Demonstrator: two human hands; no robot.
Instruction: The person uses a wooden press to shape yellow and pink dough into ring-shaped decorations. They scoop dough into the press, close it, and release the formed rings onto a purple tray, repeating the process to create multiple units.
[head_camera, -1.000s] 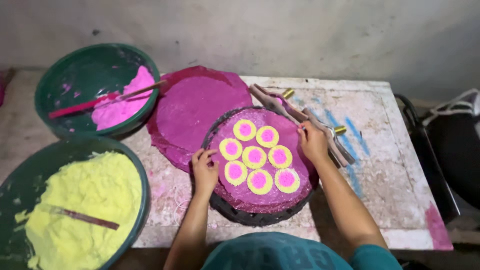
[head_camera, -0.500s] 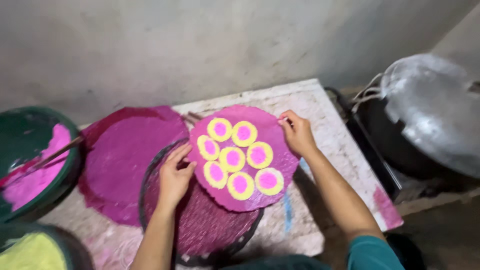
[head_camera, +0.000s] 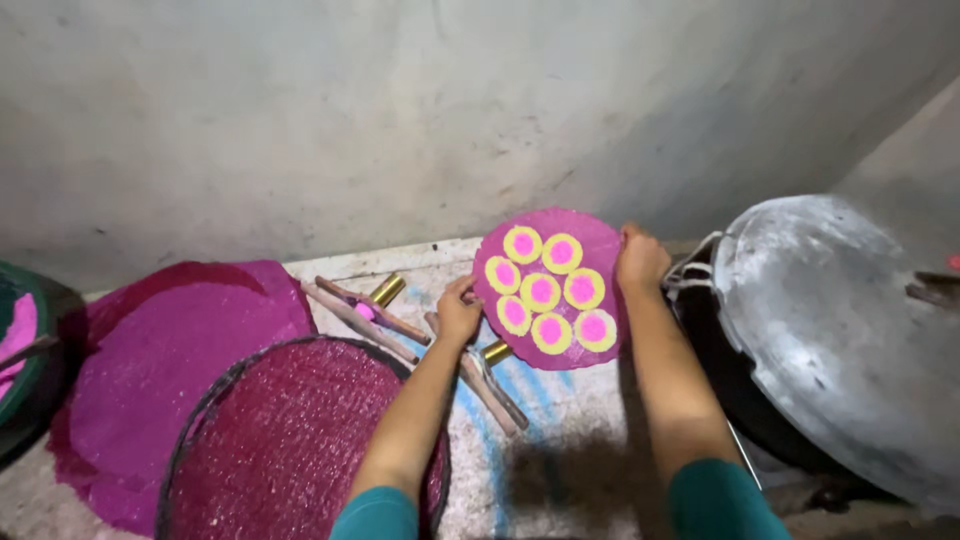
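A round magenta disc (head_camera: 552, 235) dotted with several yellow rings with pink centres is lifted off the table. My left hand (head_camera: 458, 312) grips its left edge and my right hand (head_camera: 640, 260) grips its right edge. The disc hangs above the table's right side, near a large grey metal lid (head_camera: 835, 330). Below and to the left lies a round woven tray (head_camera: 290, 440) stained dark pink.
A stack of plain magenta sheets (head_camera: 160, 350) lies at the left. Wooden-handled tools with brass ends (head_camera: 385, 310) lie on the stained table (head_camera: 560, 450). A green basin of pink paste (head_camera: 20, 345) shows at the far left. A dark pot sits under the metal lid.
Both hands have lifted the decorated disc off the woven tray and carried it to the right, toward the metal lid. The view has swung right, so the yellow basin has dropped out of sight.
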